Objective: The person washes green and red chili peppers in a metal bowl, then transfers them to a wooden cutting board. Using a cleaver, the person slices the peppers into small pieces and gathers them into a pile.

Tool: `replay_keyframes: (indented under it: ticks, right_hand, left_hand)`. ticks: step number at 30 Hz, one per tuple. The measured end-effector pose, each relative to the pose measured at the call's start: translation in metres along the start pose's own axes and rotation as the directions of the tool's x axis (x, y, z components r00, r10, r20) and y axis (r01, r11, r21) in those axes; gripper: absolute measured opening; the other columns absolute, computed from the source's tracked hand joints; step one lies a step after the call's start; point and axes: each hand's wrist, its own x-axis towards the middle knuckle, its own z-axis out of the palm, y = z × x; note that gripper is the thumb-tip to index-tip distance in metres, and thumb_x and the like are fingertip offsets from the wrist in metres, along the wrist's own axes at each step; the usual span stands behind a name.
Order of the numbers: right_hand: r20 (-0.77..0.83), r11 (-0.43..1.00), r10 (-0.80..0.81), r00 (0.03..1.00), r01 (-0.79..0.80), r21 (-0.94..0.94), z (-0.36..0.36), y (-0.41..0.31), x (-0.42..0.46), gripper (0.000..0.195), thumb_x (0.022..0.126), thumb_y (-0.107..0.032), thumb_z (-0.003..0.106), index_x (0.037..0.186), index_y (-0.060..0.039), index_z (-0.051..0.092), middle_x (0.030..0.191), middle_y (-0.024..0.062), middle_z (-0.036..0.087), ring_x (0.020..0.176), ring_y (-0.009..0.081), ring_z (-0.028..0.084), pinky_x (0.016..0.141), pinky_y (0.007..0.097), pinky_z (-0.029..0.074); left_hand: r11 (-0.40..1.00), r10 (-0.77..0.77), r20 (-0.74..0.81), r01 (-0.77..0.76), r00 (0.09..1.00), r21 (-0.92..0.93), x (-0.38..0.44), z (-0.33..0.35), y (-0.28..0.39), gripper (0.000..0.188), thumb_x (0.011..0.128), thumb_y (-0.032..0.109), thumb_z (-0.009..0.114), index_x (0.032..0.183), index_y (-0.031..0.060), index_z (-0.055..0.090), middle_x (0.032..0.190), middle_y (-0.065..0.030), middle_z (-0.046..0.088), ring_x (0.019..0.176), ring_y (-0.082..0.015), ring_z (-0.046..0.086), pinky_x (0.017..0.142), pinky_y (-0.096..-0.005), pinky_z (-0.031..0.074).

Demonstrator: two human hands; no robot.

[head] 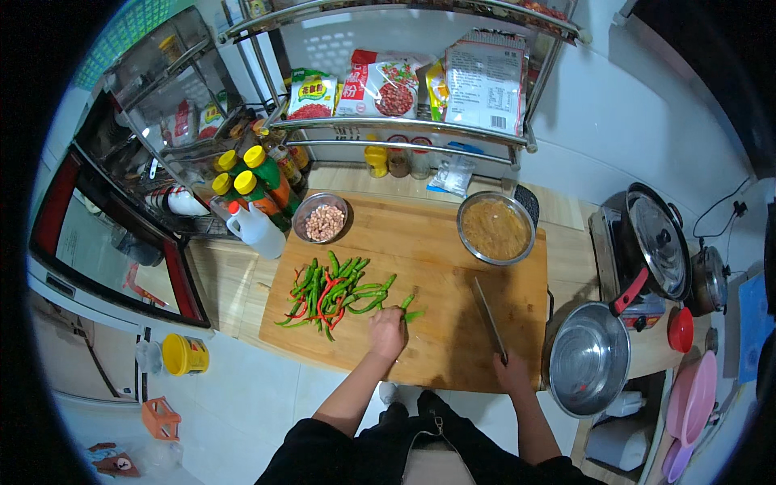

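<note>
My left hand (388,333) is on the wooden cutting board (433,236), its curled fingers gripping a green chili pepper (408,301). A flat green chili piece (415,316) lies against the fingertips. To that hand's left spreads a loose pile of green chilies (315,285) with several red chilies (330,294) among them. My right hand (514,371) grips the handle of a kitchen knife (490,315) over the right part of the board. The blade points away from me, apart from the peppers.
A metal bowl of diced meat (324,222) and a bowl of brownish food in liquid (494,227) sit toward the board's back. Bottles (254,182) crowd the left. Right of the board are a steel basin (588,357) and a lidded pan (658,242). A metal rack (400,124) overhangs the back.
</note>
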Motion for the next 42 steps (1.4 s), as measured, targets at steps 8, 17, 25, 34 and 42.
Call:
replay_keyframes:
  ticks: [8, 17, 25, 34, 42]
  right_hand:
    - [0.038, 0.998, 0.057, 0.998, -0.059, 0.037, -0.004, 0.001, 0.004, 0.034, 0.082, -0.03, 0.051, 0.097, 0.0006, 0.053, 0.083, 0.0254, 0.059, 0.078, 0.0419, 0.057, 0.068, 0.0472, 0.045]
    - [0.017, 1.0, -0.005, 1.0, 0.005, -0.014, -0.004, 0.006, 0.008, 0.036, 0.082, -0.031, 0.051, 0.101, 0.0001, 0.052, 0.084, 0.0247, 0.059, 0.081, 0.0412, 0.057, 0.071, 0.0474, 0.044]
    - [0.059, 0.998, 0.058, 0.997, -0.059, 0.023, -0.007, 0.0, 0.007, 0.039, 0.083, -0.031, 0.05, 0.104, 0.0021, 0.051, 0.087, 0.0243, 0.059, 0.084, 0.0402, 0.056, 0.073, 0.0455, 0.043]
    - [0.006, 0.997, 0.015, 1.0, -0.015, -0.078, -0.001, 0.002, 0.014, 0.034, 0.08, -0.027, 0.051, 0.096, 0.0022, 0.054, 0.083, 0.0254, 0.059, 0.08, 0.0434, 0.056, 0.07, 0.0487, 0.044]
    - [0.17, 0.995, 0.017, 0.985, 0.0, -0.103, -0.004, -0.058, -0.014, 0.033, 0.083, -0.033, 0.048, 0.095, -0.0035, 0.059, 0.078, 0.022, 0.061, 0.076, 0.0394, 0.059, 0.066, 0.0477, 0.045]
  left_hand:
    - [0.975, 0.117, -0.164, -0.145, 0.98, -0.171, -0.012, -0.029, -0.011, 0.02, 0.068, 0.001, 0.061, 0.085, 0.004, 0.053, 0.091, -0.0148, 0.057, 0.087, -0.0335, 0.051, 0.078, -0.0444, 0.038]
    - [0.997, 0.063, 0.003, -0.063, 0.998, 0.045, -0.053, -0.047, -0.006, 0.019, 0.071, 0.012, 0.06, 0.089, 0.0083, 0.055, 0.082, -0.0092, 0.057, 0.08, -0.0276, 0.052, 0.069, -0.0392, 0.034]
    - [0.976, 0.056, -0.008, -0.053, 0.998, 0.209, -0.044, -0.046, -0.037, 0.021, 0.069, 0.01, 0.058, 0.09, 0.009, 0.056, 0.092, -0.0102, 0.057, 0.086, -0.0274, 0.051, 0.073, -0.0407, 0.036]
    - [0.967, 0.256, -0.114, -0.254, 0.96, 0.029, -0.001, -0.046, 0.0, 0.031, 0.069, 0.01, 0.061, 0.098, 0.0031, 0.055, 0.098, -0.0118, 0.057, 0.091, -0.0293, 0.051, 0.079, -0.0401, 0.039]
    - [0.986, 0.156, -0.17, -0.164, 0.973, -0.037, 0.0, 0.012, 0.013, 0.008, 0.069, 0.009, 0.062, 0.077, 0.0064, 0.061, 0.083, -0.0063, 0.057, 0.078, -0.0247, 0.052, 0.069, -0.0361, 0.04]
